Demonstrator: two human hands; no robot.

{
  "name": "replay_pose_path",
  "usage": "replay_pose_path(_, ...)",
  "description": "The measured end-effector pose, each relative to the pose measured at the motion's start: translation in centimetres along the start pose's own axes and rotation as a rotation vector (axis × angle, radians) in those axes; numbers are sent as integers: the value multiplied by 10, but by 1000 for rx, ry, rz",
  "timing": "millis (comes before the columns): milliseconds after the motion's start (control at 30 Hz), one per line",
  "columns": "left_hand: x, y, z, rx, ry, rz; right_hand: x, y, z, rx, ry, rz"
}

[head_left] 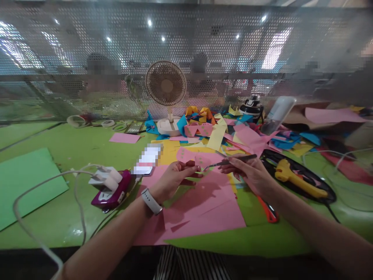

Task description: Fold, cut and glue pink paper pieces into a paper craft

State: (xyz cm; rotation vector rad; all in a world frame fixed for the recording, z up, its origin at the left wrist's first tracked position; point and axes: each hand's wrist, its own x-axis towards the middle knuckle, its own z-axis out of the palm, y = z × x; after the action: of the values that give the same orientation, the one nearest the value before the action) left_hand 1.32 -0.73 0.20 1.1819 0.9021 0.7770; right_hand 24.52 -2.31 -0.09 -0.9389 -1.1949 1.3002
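Note:
My right hand [247,171] grips dark, slim tweezers [215,165], their tips pointing left toward my other hand. Thumb and index finger of my left hand [176,177] are pinched together close to the tweezer tips; whatever they hold is too small to make out. Just behind those fingertips is a pink paper piece with green marks [203,158], and I cannot tell whether it is held. Below both hands lie pink paper sheets [204,210] on the green table [244,241]. An orange-red cutter [268,210] lies partly hidden under my right forearm.
A yellow glue gun [300,181] rests in a black tray at right. A phone [148,159] and a purple power adapter [112,192] with white cables lie left. Behind are a small fan [166,83], coloured paper scraps [247,134] and a perforated partition [215,39].

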Motion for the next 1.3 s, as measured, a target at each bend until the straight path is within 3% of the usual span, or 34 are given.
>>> replay_pose_path(933, 3, -8, -3, 19, -30, -6, 0, -6, -3, -105, -64, -17)
replay_pose_path(1300, 3, -8, -3, -24, -44, 11, -1, -3, -3, -72, -30, -30)
